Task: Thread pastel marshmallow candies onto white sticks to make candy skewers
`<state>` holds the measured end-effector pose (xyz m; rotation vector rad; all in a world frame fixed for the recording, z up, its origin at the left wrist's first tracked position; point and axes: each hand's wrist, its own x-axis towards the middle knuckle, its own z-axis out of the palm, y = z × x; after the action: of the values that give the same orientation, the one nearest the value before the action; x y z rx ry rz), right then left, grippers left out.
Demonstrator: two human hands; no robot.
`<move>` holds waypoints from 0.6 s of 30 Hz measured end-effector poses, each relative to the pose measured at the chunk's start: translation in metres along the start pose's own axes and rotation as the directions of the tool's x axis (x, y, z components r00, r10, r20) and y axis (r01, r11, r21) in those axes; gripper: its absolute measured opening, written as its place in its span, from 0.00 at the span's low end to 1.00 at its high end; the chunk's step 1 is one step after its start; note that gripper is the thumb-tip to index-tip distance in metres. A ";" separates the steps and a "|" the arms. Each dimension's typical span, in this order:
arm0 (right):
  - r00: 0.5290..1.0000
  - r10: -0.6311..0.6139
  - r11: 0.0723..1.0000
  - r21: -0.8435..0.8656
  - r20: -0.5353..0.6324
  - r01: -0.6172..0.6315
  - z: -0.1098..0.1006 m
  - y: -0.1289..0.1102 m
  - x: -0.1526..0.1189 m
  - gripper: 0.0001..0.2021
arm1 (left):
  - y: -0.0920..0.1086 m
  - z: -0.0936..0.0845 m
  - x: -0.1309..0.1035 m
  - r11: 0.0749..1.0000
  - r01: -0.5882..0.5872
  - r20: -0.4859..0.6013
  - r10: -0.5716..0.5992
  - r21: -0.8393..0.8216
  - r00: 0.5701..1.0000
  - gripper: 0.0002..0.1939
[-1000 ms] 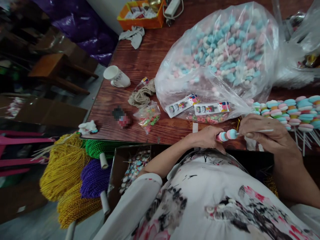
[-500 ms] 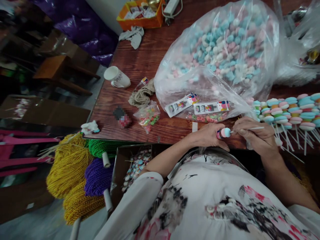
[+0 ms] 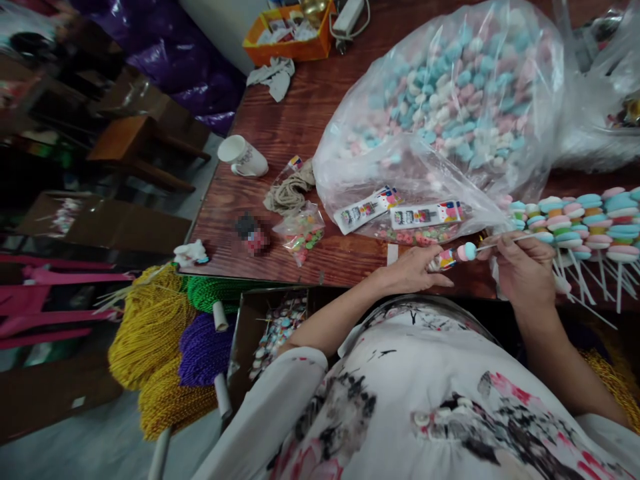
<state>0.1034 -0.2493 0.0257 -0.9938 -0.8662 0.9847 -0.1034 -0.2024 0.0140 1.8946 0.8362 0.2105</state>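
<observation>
My left hand (image 3: 417, 268) is closed around a small printed plastic packet (image 3: 447, 259). At the packet's right end sit a pink and a light-blue marshmallow (image 3: 468, 251), pressed together. A thin white stick (image 3: 517, 239) is pinched in the fingers of my right hand (image 3: 525, 263), its left tip close to the blue marshmallow. Whether the tip touches it, I cannot tell. Right of that hand, finished-looking marshmallow skewers (image 3: 595, 223) lie in stacked rows with white sticks pointing down. Just beyond my hands are printed packets (image 3: 425, 215).
A big clear bag of pastel marshmallows (image 3: 450, 100) fills the table's far side. Nearer left are a white mug (image 3: 243, 156), twine (image 3: 293, 190) and a bag of small coloured rings (image 3: 303, 233). Below the table edge stand a box (image 3: 280, 327) and yellow cord bundles (image 3: 150, 327).
The view has shifted slightly. Both hands have moved a little apart, showing more of the packet in the left. The stick in my right hand has tilted, its right end higher.
</observation>
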 end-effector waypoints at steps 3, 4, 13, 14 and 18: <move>0.996 0.027 0.997 -0.069 0.088 -0.021 -0.001 0.001 0.000 0.08 | 0.005 0.005 0.003 0.983 -0.005 0.037 0.012 -0.182 0.999 0.21; 0.991 0.047 0.994 -0.100 0.122 -0.035 0.000 0.001 -0.001 0.08 | 0.007 0.007 0.004 0.972 -0.007 0.048 0.018 -0.233 0.999 0.21; 0.957 0.062 0.972 -0.234 0.284 0.006 0.005 0.014 -0.005 0.05 | 0.013 0.011 0.010 0.955 -0.044 -0.059 0.028 -0.293 0.998 0.20; 0.965 0.038 0.975 -0.219 0.259 0.020 0.005 0.011 -0.004 0.05 | 0.013 0.011 0.010 0.965 -0.045 -0.073 0.027 -0.258 0.997 0.20; 0.937 -0.081 0.946 -0.271 0.340 0.180 0.012 -0.007 0.001 0.04 | 0.017 0.015 0.014 0.989 -0.095 -0.102 0.084 -0.112 0.991 0.17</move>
<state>0.0941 -0.2467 0.0363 -1.0245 -1.3733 0.9320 -0.0777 -0.2082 0.0185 1.8246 0.7866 0.4015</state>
